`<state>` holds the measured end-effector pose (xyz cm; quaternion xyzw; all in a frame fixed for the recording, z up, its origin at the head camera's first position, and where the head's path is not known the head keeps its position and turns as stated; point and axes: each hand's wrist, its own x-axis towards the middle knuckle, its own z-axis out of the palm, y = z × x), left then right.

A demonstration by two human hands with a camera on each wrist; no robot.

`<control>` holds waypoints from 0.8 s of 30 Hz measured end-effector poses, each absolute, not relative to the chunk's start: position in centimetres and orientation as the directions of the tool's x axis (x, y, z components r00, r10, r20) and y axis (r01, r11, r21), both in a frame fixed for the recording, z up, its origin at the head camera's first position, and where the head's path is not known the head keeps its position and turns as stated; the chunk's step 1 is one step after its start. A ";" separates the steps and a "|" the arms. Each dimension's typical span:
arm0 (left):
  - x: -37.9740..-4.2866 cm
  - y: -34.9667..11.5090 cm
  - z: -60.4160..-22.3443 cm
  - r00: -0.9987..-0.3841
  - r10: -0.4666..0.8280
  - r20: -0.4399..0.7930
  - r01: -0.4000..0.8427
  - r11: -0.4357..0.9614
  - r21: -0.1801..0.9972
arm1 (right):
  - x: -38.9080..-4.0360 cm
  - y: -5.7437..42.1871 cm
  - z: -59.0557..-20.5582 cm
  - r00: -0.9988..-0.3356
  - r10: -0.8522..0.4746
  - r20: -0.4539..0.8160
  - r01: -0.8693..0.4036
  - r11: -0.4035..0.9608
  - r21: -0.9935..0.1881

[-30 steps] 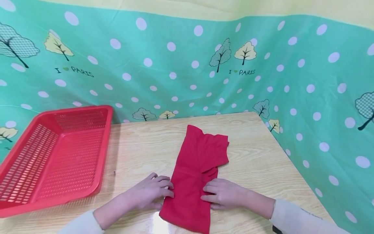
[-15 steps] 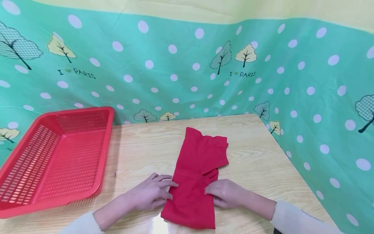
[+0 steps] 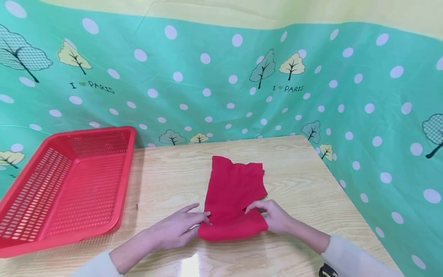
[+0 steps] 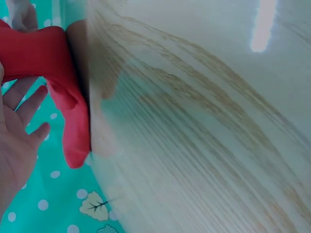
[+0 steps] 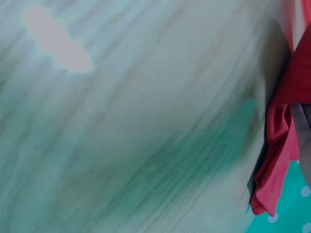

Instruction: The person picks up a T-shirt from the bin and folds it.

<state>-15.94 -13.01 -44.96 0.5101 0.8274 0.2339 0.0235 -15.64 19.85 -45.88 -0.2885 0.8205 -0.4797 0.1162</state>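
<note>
A red T-shirt (image 3: 232, 188), folded lengthwise, lies on the wooden table with its sleeve towards the right. Its near end is raised and bent back over the rest as a thick roll. My left hand (image 3: 178, 229) pinches the left end of this fold, fingers on top and thumb low; the left wrist view shows its other fingers spread beside the raised cloth (image 4: 43, 48). At the right end my right hand (image 3: 277, 219) grips the fold, index finger bent over it. Only a sliver of that hand shows in the right wrist view, behind hanging red cloth (image 5: 277, 160).
A red plastic basket (image 3: 93, 188) with perforated sides stands on the left of the table (image 3: 166, 181). Behind and to the right hangs a green dotted curtain (image 3: 194, 84) printed with trees. A small dark speck (image 3: 136, 206) lies between basket and shirt.
The shirt's near end, flat on the table before, has been lifted and turned away from me over the upper part. My right hand has gone from resting on its edge to gripping it.
</note>
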 end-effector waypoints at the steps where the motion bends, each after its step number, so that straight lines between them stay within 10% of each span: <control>1: -15.8 -13.1 -44.7 -0.495 0.849 0.185 0.816 0.382 0.433 | -15.8 19.7 -45.8 -0.812 -0.579 0.077 -0.344 0.367 -0.865; 12: -14.3 -13.7 -43.4 -0.642 0.766 0.050 0.559 0.422 0.714 | -16.7 17.9 -45.7 -0.796 -0.588 0.142 -0.395 0.329 -0.858; 24: -16.0 -13.3 -44.9 -0.862 0.505 -0.055 0.076 0.234 0.969 | -19.1 16.3 -45.8 -0.880 -0.471 -0.055 -0.084 0.270 -0.959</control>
